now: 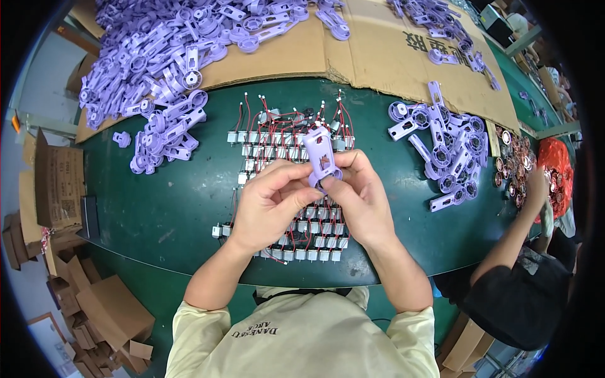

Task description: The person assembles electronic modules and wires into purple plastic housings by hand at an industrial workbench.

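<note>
Green tabletop [138, 233]: purple heap [145, 57] at eleven o'clock; wired motors [254, 152] beneath left hand [268, 203] and right hand [367, 205], fingers closed on one purple housing [320, 171].

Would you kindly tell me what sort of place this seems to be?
Probably a factory assembly workshop: the held purple plastic part resembles those in a large heap, wired motor-like units lie in rows, and a co-worker is nearby.

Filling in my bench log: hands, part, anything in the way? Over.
Left hand, right hand: both gripping one purple part. Part raised over wired motors, partly hidden by hands. Nothing blocking its upper end.
</note>
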Tool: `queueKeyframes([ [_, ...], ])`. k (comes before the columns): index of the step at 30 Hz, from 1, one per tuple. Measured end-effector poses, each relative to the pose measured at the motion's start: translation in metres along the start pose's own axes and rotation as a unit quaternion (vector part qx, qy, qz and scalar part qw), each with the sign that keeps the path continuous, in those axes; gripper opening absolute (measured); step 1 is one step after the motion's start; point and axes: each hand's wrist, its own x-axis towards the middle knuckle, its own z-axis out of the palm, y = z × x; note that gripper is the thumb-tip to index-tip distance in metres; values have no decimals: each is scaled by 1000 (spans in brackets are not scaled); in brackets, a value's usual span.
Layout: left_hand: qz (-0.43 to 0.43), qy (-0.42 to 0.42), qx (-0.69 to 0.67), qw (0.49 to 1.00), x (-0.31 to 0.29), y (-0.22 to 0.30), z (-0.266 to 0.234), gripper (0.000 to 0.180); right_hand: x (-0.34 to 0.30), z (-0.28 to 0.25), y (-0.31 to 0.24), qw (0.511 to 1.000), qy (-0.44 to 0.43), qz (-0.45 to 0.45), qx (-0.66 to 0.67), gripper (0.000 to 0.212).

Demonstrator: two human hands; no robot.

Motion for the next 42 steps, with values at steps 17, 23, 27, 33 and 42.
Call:
queueKeyframes([
  [17,46,38,41,997,12,-10,-1,27,8,4,2,996,-44,-44,-58,23],
  [23,47,49,141,988,5,8,2,25,9,0,-3,995,-59,-58,-62,24],
  [27,55,111,165,979,3,13,-19,36,4,-47,-19,962,95,-151,-207,15],
  [33,-3,398,534,746,9,-7,-119,29,-2,-106,-46,688,383,-249,-565,30],
  [42,-37,410,556,722,17,7,-167,29,28,-53,-31,839,158,-189,-486,16],
])
